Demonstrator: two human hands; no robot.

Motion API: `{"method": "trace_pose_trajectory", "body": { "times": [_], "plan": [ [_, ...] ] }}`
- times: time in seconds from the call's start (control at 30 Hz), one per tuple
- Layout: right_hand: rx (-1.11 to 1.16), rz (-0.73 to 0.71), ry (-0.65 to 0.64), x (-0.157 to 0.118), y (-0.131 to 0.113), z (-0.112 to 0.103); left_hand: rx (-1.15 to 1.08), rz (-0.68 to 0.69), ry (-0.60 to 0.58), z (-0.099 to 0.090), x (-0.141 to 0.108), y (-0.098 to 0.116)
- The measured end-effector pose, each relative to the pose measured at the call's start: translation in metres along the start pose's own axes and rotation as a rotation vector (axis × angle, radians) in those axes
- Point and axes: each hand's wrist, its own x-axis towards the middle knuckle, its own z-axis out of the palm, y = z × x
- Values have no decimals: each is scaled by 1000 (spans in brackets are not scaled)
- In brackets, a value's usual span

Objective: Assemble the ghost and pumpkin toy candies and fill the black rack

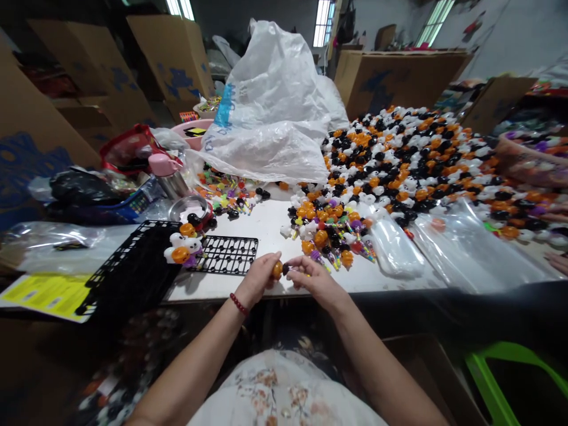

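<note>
At the table's front edge, my left hand (260,276) is closed around a small orange pumpkin-shaped piece (277,270). My right hand (314,279) pinches a small dark piece (286,269) right beside the pumpkin; whether the two are joined I cannot tell. A black plastic grid rack (231,254) lies left of my hands. At its left end, several white, orange and purple figures (181,254) are clustered. Right of my hands is a pile of colourful sticks with figure tops (331,234).
A large heap of orange, black and white pieces (399,160) covers the back right. Clear plastic bags (397,245) lie before it. A big white sack (275,106) stands behind; a steel flask (171,177) and black trays (137,260) are left. Another person's hand (557,260) shows far right.
</note>
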Motion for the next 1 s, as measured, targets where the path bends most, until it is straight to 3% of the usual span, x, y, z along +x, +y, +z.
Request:
{"method": "trace_pose_trajectory", "body": {
  "times": [0.17,0.4,0.53,0.6,0.7,0.83,0.9,1.0],
  "plan": [
    [-118,-2,80,1,-12,-14,29,6,39,5,6,-1],
    [-121,-24,80,-1,8,-4,263,180,239,18,5,-17],
    [-156,-52,58,2,5,-12,271,130,183,21,10,-16],
    [-222,-113,170,10,-6,-31,416,193,170,19,23,-11],
    [-325,-250,443,29,-29,-75,735,388,255,14,54,-2],
    [-829,-461,818,52,-51,-122,912,488,265,9,96,7],
    [-1056,-512,926,60,-51,-126,986,494,235,7,108,6],
    [-1128,-603,820,73,-36,-106,1064,476,213,5,111,-3]
  ]
}}
